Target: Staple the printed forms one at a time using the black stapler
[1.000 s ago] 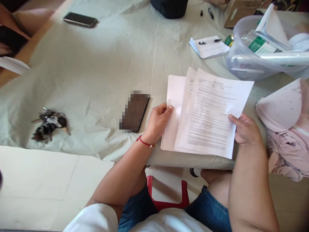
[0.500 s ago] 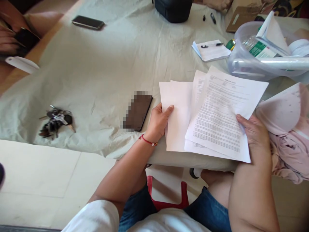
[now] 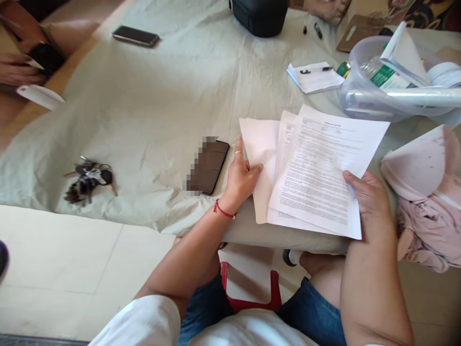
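Two hands work a loose sheaf of paper at the near edge of the counter (image 3: 151,96), which is draped in a pale, creased cloth. Far left, another person's hand (image 3: 16,72) rests by a dark object, and a phone (image 3: 136,36) lies near the far edge; nearer, a bunch of keys (image 3: 88,179) sits on the cloth, well apart from a dark wallet-like case (image 3: 208,165) just beside the left hand (image 3: 242,175). That hand wears a ring and a red thread bracelet; its fingers lie fairly flat along the left edge of the blank sheets (image 3: 261,144), thumb pressed on top. Half a second ago it gripped them lower down with curled fingers, so the blank pages have now slid further under the printed ones and the fan is narrower, the stack coming together. The right hand (image 3: 363,202) pinches the printed sheets (image 3: 320,168) at their lower right corner, thumb on top; the text is dense but too small to read. Beyond lie a notepad with a pen (image 3: 315,77), then a clear plastic tub (image 3: 363,91) holding a green-labelled bottle, its wording illegible, and pink cloth (image 3: 428,202) at far right.
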Tool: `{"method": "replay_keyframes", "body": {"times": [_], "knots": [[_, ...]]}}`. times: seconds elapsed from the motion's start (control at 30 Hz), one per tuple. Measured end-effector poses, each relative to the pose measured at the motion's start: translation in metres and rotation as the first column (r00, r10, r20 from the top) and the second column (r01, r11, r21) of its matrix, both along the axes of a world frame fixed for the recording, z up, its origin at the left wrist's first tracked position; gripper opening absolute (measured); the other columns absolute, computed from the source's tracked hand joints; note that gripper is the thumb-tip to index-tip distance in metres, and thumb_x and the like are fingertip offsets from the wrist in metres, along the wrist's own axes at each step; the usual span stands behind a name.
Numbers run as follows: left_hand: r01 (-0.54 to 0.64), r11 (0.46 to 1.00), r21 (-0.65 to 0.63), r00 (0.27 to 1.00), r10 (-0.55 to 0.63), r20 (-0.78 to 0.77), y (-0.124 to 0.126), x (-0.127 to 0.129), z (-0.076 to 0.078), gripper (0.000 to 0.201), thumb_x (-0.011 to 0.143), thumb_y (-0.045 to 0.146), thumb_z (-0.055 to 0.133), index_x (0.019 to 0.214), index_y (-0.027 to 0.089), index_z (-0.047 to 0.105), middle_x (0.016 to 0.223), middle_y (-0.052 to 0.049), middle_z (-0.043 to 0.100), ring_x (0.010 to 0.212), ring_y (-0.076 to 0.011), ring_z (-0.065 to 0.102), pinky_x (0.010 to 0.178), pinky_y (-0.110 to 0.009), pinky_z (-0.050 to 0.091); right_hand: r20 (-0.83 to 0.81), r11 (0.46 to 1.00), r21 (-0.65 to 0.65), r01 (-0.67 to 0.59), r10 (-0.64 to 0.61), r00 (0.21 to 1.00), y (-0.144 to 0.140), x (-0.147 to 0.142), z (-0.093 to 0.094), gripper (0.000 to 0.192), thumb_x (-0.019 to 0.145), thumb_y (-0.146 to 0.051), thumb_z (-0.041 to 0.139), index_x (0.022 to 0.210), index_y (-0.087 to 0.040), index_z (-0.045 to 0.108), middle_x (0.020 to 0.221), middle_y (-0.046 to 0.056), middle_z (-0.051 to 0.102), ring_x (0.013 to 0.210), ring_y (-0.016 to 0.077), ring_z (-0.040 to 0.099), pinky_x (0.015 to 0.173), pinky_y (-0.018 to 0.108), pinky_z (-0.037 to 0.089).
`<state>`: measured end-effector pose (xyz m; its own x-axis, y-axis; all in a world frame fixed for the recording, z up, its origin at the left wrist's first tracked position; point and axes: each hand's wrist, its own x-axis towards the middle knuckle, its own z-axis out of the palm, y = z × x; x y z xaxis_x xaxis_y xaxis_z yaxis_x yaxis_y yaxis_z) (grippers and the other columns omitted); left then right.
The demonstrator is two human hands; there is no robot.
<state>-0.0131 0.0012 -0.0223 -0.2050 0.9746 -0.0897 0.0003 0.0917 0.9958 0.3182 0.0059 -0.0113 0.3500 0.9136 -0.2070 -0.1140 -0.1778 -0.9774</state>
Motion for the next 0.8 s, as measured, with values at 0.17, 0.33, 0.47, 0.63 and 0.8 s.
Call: {"method": "replay_keyframes", "body": {"times": [0.17,0.33,0.47,0.63,0.8], "knots": [[0.053,0.997,-0.053,0.994,-0.057,-0.088,-0.001,-0.005,0.016,0.065,0.084,0.010,0.068,0.147,0.027,0.074,0.065,0.005,0.053,0.057,-0.0144,0.042,0.061,-0.030,0.037,-0.007,0.998,0.034,0.059,-0.058,0.998,-0.002,0.000,0.002,0.054,0.057,-0.032,0.105,0.107,-0.019,0.088,0.105,0.008,0.089,0.077,0.0221,0.079,0.072,0.033,0.066],[0.128,0.983,-0.131,0.991,-0.122,0.049,-0.007,0.005,0.031,0.021,0.091,0.023,0.064,0.081,0.020,0.082,0.070,-0.002,0.062,0.061,-0.0142,0.043,0.058,-0.029,0.029,-0.023,0.998,0.049,0.028,-0.027,0.999,-0.004,-0.010,0.003,0.054,0.056,-0.036,0.105,0.105,-0.019,0.087,0.107,0.009,0.089,0.083,0.0248,0.082,0.082,0.038,0.070],[0.226,0.970,-0.093,0.961,-0.206,0.187,-0.008,0.011,0.030,0.030,0.095,0.043,0.071,0.077,0.019,0.075,0.073,-0.003,0.067,0.068,-0.0172,0.056,0.065,-0.031,0.042,0.010,0.996,0.089,-0.019,0.019,1.000,-0.006,-0.022,0.006,0.047,0.060,-0.040,0.106,0.100,-0.028,0.084,0.109,0.003,0.088,0.100,0.0280,0.084,0.097,0.046,0.071],[0.133,0.988,-0.073,0.976,-0.118,0.185,-0.003,0.012,0.018,0.024,0.083,0.040,0.085,0.075,0.020,0.074,0.077,-0.002,0.070,0.073,-0.0175,0.060,0.069,-0.031,0.047,-0.015,0.990,0.142,-0.006,0.009,1.000,-0.005,-0.028,0.004,0.047,0.063,-0.040,0.107,0.101,-0.030,0.082,0.108,0.002,0.088,0.109,0.0302,0.084,0.099,0.051,0.072],[0.108,0.987,-0.120,0.965,-0.075,0.252,-0.004,0.011,0.017,0.046,0.072,0.042,0.097,0.068,0.022,0.057,0.075,0.000,0.067,0.071,-0.0162,0.061,0.065,-0.030,0.047,-0.023,0.998,0.060,-0.025,0.026,0.999,-0.004,-0.019,-0.003,0.055,0.058,-0.039,0.109,0.104,-0.025,0.082,0.107,0.002,0.088,0.099,0.0267,0.084,0.094,0.046,0.073]]}}
